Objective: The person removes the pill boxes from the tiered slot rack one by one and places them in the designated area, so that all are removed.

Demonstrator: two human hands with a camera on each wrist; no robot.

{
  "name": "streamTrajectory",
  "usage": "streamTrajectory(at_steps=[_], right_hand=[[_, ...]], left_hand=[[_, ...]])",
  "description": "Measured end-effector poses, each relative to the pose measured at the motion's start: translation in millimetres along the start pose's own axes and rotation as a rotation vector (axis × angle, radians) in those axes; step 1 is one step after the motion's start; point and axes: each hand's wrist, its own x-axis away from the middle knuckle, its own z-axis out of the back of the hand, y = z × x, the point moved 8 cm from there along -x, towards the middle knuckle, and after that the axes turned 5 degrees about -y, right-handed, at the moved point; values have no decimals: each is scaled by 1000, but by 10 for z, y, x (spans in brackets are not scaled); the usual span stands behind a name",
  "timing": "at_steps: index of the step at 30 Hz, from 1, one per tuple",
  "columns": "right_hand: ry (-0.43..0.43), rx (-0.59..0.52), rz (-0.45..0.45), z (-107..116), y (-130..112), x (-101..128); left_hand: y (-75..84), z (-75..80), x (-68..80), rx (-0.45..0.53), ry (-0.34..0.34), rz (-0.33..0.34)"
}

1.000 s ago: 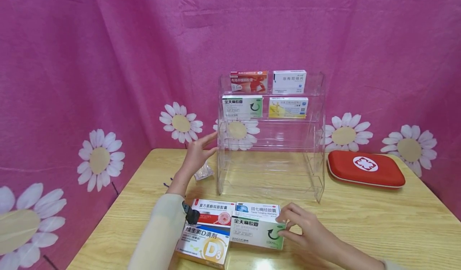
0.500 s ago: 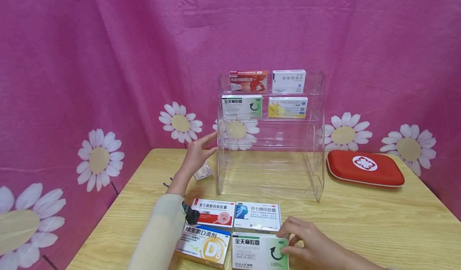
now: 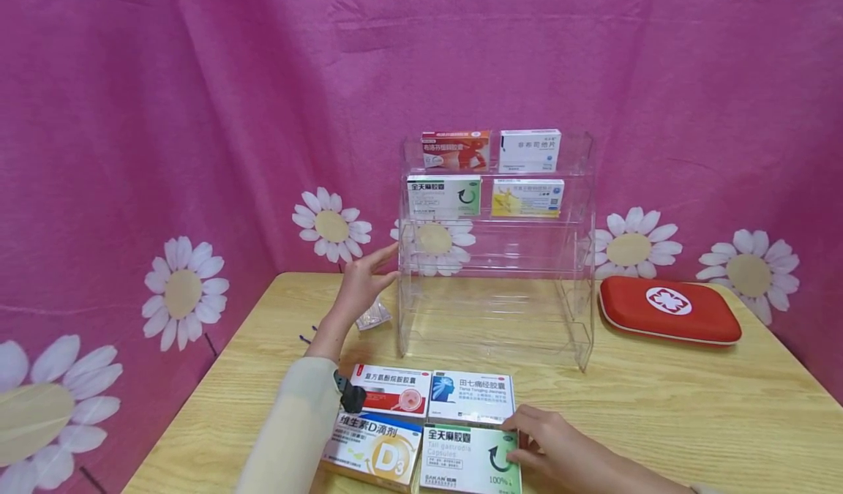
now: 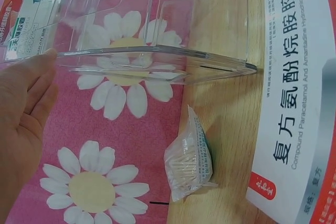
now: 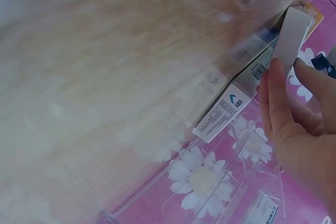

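Right hand (image 3: 549, 446) curled on the green-and-white medicine box (image 3: 470, 468), tilted at the table's (image 3: 691, 406) near edge, bottom cut off. Left hand (image 3: 362, 282) flat-fingered against the acrylic rack's (image 3: 586, 260) side. Box drawn nearer than a second ago; right wrist view blurred.

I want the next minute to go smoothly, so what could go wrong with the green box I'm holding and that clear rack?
1. The right hand grips the green box only at its right end, so it may tilt or slip when lifted.
2. The left hand merely touches the clear rack's left edge with straight fingers; a bump could shift the rack and topple the four boxes on its upper shelves.
3. The small packet beside the rack could get knocked away.
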Motion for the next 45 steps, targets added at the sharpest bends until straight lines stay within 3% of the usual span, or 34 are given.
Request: streamTrajectory(at_steps=[6,11,16,18,24,28,32,37,45], right_hand=[[-80,-32,-125,-36,57,-33],[-79,-11,-102,-36,43,-38],[-11,-7,-83,43,28,-21],[66,16,-62,127,17,-24],[468,298,123,690,-7,-84],[632,404,139,1173,88,-156],[733,492,134,1605,190,-247],[808,550,58,2031,347,-404],[849,615,-60,2521,570,-643]], left_hand=[[-7,0,-12,0,2,4],[3,0,-16,-7,-1,3],[2,1,-17,-6,-2,5],[5,3,-13,-5,-4,10],[7,-5,1,-1,-22,26],[-10,-9,8,-1,-25,41],[-29,-17,9,-2,-26,48],[-20,-17,12,0,-18,35],[-27,-23,25,10,-7,53]])
